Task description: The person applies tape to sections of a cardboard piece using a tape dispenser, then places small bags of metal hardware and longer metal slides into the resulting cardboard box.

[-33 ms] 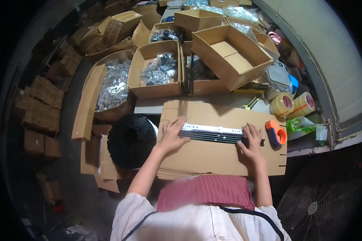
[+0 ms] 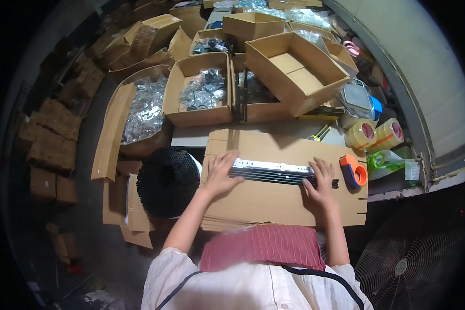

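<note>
A bundle of drawer slides lies side by side on a flat cardboard sheet. Most of the slides are black; the one along the far side is silver-white with holes. My left hand grips the bundle's left end, thumb on the near side and fingers round the far side. At the other end my right hand clasps it in the same way, and the black tips stick out past the fingers. To the right of that hand an orange and blue tape dispenser rests on the cardboard.
Left of the cardboard stands a round bundle of black tubes or strips. Beyond are open boxes with plastic-bagged parts and a tilted carton. Tape rolls and a yellow cutter lie at the right; a fan is lower right.
</note>
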`<state>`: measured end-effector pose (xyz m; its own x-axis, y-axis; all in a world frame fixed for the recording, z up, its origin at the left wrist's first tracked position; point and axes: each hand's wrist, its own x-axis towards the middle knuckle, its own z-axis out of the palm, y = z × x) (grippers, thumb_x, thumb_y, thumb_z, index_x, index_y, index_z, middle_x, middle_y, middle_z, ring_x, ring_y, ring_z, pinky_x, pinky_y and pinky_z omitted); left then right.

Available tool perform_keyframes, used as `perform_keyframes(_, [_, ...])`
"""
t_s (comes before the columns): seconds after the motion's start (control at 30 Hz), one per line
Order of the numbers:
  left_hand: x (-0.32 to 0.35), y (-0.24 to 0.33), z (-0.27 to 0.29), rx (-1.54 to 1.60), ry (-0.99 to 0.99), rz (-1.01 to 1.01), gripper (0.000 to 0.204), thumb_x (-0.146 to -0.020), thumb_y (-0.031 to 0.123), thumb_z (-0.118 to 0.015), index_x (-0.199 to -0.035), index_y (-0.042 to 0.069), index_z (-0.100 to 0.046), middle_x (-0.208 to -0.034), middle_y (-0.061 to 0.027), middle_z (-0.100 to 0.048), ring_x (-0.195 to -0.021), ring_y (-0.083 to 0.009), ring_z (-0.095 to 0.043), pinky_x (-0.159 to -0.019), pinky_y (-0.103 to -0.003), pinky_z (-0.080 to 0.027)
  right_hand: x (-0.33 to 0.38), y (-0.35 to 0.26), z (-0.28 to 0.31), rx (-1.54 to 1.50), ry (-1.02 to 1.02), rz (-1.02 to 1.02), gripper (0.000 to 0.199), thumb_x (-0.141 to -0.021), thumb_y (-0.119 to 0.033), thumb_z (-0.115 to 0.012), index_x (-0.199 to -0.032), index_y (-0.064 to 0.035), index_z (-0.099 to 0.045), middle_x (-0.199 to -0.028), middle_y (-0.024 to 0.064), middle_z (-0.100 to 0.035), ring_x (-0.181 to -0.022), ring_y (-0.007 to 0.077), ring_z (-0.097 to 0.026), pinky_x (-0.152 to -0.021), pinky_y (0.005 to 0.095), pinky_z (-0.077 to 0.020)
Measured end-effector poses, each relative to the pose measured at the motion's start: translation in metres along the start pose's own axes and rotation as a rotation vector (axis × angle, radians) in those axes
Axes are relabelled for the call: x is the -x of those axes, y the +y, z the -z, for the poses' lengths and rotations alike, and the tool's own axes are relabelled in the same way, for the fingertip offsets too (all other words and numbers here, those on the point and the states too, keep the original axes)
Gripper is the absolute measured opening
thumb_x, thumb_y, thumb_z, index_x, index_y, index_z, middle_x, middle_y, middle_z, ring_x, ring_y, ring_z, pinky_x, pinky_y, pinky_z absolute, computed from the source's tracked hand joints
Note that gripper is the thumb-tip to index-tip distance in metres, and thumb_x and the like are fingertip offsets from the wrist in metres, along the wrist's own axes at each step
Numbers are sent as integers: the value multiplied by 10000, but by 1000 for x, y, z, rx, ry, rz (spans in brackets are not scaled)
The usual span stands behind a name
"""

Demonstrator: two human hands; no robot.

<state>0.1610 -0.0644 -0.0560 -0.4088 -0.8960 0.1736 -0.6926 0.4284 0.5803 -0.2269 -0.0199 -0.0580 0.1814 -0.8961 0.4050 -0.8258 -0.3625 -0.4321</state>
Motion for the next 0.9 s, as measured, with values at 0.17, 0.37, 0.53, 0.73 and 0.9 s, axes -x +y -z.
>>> perform_keyframes(0.17, [-1, 1, -1, 22, 42, 16, 866, -724, 296, -820, -1475, 47, -467, -1490, -167, -501, -1426, -315, -392, -1187, -447, -221, -38, -44, -25, 41, -56, 173, 300, -894, -129, -662, -1191, -86, -650, -1234, 104, -612, -1252, 307, -534, -1191, 602, -213])
perform_keyframes(0.37, [-1, 0, -2, 34, 52, 20, 862, -728, 278, -825, -1476, 44, -466, -1495, -171, -497, -1435, -322, -388, -1198, -455, -233, -47, -44, -45, 39, -132, 112, 207, -937, -164, -632, -1132, -96, -647, -1191, 82, -619, -1298, 314, -502, -1202, 618, -174])
perform_keyframes(0.53, [5, 1, 1, 48, 50, 46, 911, -751, 299, -824, -1515, 39, -399, -1526, -209, -443, -1443, -364, -360, -1209, -472, -234, -42, -47, -29, 188, -270, 112, 362, -964, -276, -629, -1275, -91, -603, -1354, 109, -559, -1393, 334, -414, -1214, 612, -121])
perform_keyframes(0.73, [50, -23, 2, -81, 139, 200, 1077, -779, 415, -819, -1558, -45, -235, -1575, -278, -311, -1464, -435, -283, -1206, -517, -220, 22, -2, 22, 362, -176, -331, 751, -921, -387, -685, -1530, -56, -397, -1586, 207, -367, -1485, 394, -294, -1193, 598, -185])
perform_keyframes(0.9, [62, -18, -6, -124, 190, 248, 984, -837, 406, -780, -1545, -54, -276, -1585, -277, -306, -1472, -441, -272, -1201, -536, -202, 69, 23, 19, 282, -29, -395, 688, -940, -268, -681, -1514, -18, -394, -1574, 261, -348, -1477, 440, -286, -1205, 554, -220])
